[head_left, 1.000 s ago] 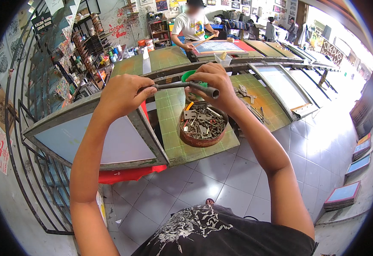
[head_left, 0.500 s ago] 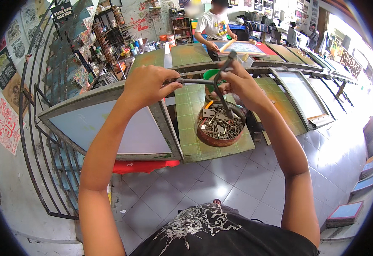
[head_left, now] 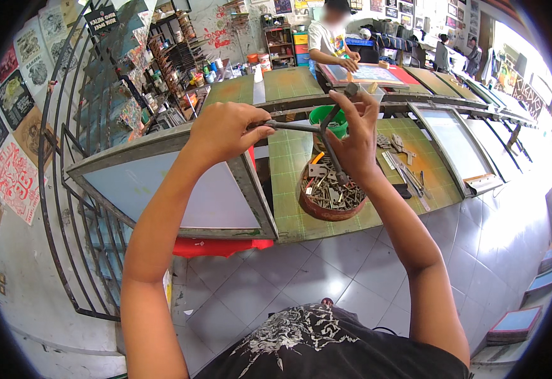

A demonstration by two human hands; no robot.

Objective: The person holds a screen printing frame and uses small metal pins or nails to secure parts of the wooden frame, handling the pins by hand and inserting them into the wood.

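Before me, above the workbench, I hold up a dark three-armed socket wrench (head_left: 326, 130). My left hand (head_left: 228, 129) is closed in a pinch around the socket end of its left-pointing arm; a small piece may sit in the socket, but the fingers hide it. My right hand (head_left: 359, 136) is spread beside the other two arms, fingers apart, the thumb and index finger close to or touching the metal. Below the wrench a round rust-brown tub (head_left: 332, 213) holds many screws, bolts and flat metal plates.
A green bucket (head_left: 328, 117) stands behind the tub. To the left leans a framed printing screen (head_left: 181, 189); another framed screen (head_left: 449, 142) lies right. Metal hinge-like parts (head_left: 399, 145) and hand tools (head_left: 408, 172) rest on the green board. Across the benches a person (head_left: 329, 41) works.
My right hand's fingers have opened out from around the wrench. The wrench's free arms have turned slightly. The view has shifted, revealing tools on the board. My left hand keeps its pinch.
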